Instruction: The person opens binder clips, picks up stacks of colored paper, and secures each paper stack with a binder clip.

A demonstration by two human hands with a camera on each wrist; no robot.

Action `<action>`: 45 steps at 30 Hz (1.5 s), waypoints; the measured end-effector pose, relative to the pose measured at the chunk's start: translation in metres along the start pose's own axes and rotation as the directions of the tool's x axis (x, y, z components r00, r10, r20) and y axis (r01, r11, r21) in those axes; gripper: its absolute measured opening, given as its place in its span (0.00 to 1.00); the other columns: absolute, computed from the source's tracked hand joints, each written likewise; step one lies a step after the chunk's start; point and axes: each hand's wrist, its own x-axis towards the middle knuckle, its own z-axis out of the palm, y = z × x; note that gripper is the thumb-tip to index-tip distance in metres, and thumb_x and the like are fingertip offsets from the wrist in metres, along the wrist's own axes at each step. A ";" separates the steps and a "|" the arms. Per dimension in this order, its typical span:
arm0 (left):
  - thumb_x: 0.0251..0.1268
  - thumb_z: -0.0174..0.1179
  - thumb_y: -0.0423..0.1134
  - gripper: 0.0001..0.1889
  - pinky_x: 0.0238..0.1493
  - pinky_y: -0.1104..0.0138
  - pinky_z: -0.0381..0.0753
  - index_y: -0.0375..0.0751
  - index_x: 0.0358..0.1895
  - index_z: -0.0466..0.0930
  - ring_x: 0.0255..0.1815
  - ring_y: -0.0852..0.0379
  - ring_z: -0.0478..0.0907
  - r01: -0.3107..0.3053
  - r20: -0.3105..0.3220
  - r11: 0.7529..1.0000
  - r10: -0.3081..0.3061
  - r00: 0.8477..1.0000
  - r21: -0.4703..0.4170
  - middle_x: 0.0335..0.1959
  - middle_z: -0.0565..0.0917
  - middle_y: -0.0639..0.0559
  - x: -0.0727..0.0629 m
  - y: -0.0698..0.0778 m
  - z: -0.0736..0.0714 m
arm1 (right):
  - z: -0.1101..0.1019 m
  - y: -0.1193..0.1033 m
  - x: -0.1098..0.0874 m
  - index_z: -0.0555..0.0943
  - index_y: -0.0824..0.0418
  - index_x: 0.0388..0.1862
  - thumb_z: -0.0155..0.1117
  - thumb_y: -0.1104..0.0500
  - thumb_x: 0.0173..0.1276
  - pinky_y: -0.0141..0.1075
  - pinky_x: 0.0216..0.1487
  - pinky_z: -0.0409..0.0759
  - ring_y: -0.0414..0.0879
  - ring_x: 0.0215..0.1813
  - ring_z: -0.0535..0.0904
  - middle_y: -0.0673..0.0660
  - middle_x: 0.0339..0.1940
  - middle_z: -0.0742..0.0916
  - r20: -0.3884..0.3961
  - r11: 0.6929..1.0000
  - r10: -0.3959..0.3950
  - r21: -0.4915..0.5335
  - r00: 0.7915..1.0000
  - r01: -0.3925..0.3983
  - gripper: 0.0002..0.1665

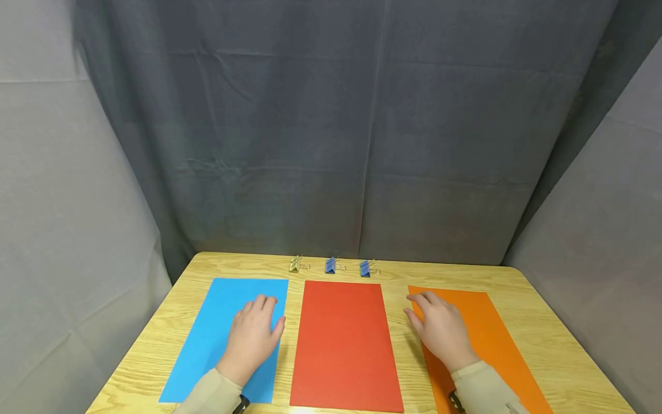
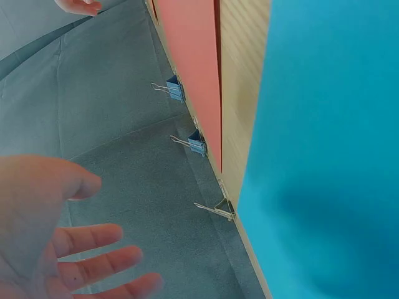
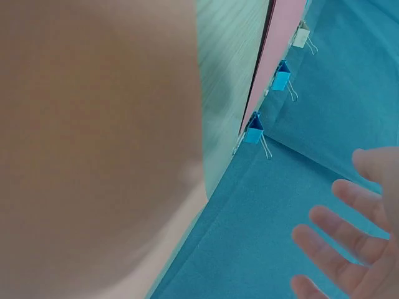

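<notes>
Grey drapes (image 1: 289, 126), perhaps a studio

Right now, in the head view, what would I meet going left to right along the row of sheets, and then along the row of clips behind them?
Sheets: blue sheet → red sheet → orange sheet.
Clips: yellowish clip → middle blue clip → rightmost blue clip.

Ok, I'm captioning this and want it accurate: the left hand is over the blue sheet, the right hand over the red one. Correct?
Not quite: the head view shows the right hand over the left edge of the orange sheet; the red sheet has no hand over it.
</notes>
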 end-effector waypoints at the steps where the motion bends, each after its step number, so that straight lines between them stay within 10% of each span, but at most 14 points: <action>1: 0.64 0.72 0.44 0.19 0.40 0.50 0.82 0.38 0.52 0.82 0.40 0.44 0.81 0.000 -0.001 1.000 0.000 1.000 0.000 0.45 0.82 0.44 0.000 0.000 0.000 | 0.001 0.000 0.001 0.87 0.60 0.50 0.77 0.52 0.65 0.55 0.41 0.85 0.55 0.41 0.87 0.60 0.45 0.88 0.001 1.000 0.001 0.000 1.000 -0.001 0.19; 45: 0.65 0.71 0.45 0.19 0.38 0.51 0.82 0.38 0.53 0.81 0.38 0.45 0.80 -0.005 0.049 1.000 0.005 0.999 0.010 0.43 0.82 0.45 -0.001 -0.003 0.003 | 0.022 -0.036 0.060 0.88 0.55 0.47 0.74 0.51 0.68 0.57 0.49 0.84 0.51 0.41 0.86 0.54 0.43 0.88 0.008 0.993 -0.114 -0.010 0.993 0.114 0.13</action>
